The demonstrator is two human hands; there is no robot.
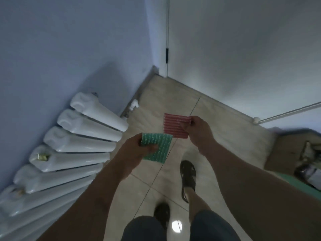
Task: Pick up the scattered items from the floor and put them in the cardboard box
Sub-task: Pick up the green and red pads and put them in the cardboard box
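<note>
At the bottom of the view, dark shorts point(144, 228) are being worn by the person, and a round glare spot point(176, 226) is being reflected off the glossy beige tiled floor point(173, 101) between the legs. Dark sandals point(188, 176) are being worn on both feet, the right one being placed further forward than the left. Above the floor, a green ribbed scouring pad point(159, 148) is being gripped by the left hand point(139, 153), with the thumb being pressed across its near face. Just beyond it, and apart from it, a pink ribbed scouring pad point(175, 126) is being pinched at its right edge by the right hand point(198, 129); both pads are being held in the air, not lying on the tiles. At the right edge, a cardboard box point(284, 150) is being seen standing on the floor, with blurred items point(309, 164) lying inside it and a green surface point(302, 185) beside it. Along the left, a white sectioned radiator point(78, 140) is being shown mounted against a pale blue wall point(69, 49). Further off, the tiles are being met by a grey skirting board point(139, 91) and a white door point(243, 49), whose dark hinge point(167, 55) is being shown at the corner.
</note>
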